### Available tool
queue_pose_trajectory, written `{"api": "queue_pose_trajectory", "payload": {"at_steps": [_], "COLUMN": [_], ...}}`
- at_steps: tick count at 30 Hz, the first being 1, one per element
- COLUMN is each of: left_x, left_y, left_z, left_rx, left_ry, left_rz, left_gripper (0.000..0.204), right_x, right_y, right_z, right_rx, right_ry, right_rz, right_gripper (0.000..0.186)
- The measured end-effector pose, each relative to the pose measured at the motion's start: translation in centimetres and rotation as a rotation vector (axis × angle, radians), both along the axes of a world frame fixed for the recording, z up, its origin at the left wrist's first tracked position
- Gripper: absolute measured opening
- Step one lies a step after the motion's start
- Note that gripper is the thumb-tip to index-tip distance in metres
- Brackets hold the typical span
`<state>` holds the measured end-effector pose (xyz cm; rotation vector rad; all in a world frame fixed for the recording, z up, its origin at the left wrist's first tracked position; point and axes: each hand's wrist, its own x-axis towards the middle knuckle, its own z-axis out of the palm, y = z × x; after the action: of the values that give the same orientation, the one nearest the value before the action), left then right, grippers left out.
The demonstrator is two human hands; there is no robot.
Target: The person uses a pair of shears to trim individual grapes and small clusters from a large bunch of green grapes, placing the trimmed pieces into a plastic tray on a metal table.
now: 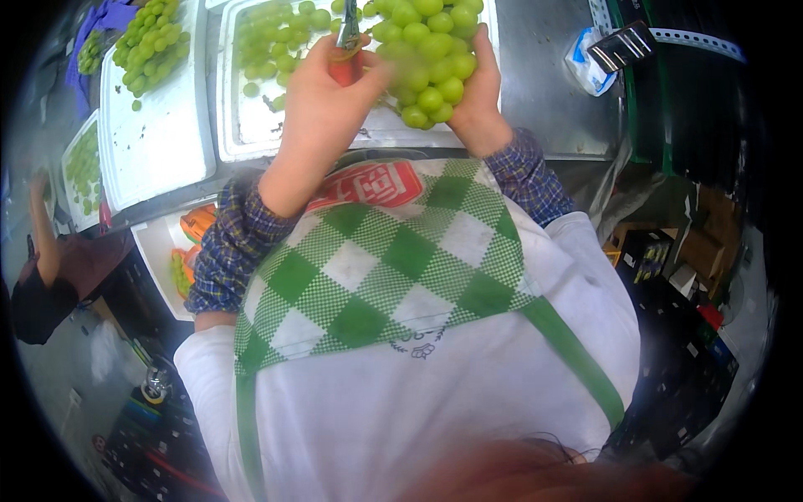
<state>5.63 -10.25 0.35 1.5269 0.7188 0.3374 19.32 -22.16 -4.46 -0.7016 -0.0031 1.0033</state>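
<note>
My left hand (335,96) grips red-handled metal shears (349,38), blades pointing up, beside a large bunch of green grapes (427,63). My right hand (481,92) cradles that bunch from its right side, fingers partly hidden behind it. Beneath both hands lies a white foam tray (234,134) with loose grapes and small clusters (280,42) on its left part.
More foam trays (155,167) (84,209) hold grapes at left, near a purple cloth (84,33). A white bin (167,259) sits below. A co-worker's arm (46,234) shows far left. A dark device (619,46) on a white packet lies right, boxes (703,251) below.
</note>
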Motion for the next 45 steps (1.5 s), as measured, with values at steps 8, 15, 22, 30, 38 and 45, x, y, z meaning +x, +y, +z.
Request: {"api": "queue_pose_trajectory", "payload": {"at_steps": [8,15,22,30,38,45], "left_x": [-0.2,-0.2,-0.3,-3.1,-6.2,-4.5], "left_y": [0.1,-0.1,-0.6,2.7,2.8,2.4], "left_z": [-0.2,-0.1,1.1,2.5,9.4,13.5], "left_rx": [-0.073,-0.078,-0.099,0.355,0.582,1.008], "left_ry": [0.014,-0.008,-0.072,0.247,0.424,0.435], "left_rz": [0.044,0.04,0.084,-0.021,-0.575,-0.762], "left_gripper": [0.045,0.046,0.045,0.05,0.04,0.031], "right_x": [-0.6,-0.4,-0.6,0.6,2.4,2.2], "right_y": [-0.4,-0.9,-0.4,-1.4,-2.7,-2.8], "right_z": [-1.6,-1.9,-1.6,-2.7,-2.8,-2.0], "right_rx": [0.069,0.107,0.078,0.034,0.407,0.415], "right_ry": [-0.369,-0.461,0.004,0.139,0.221,0.305], "right_rz": [-0.085,-0.044,0.026,-0.019,0.194,0.344], "right_gripper": [0.059,0.061,0.066,0.066,0.063,0.064]}}
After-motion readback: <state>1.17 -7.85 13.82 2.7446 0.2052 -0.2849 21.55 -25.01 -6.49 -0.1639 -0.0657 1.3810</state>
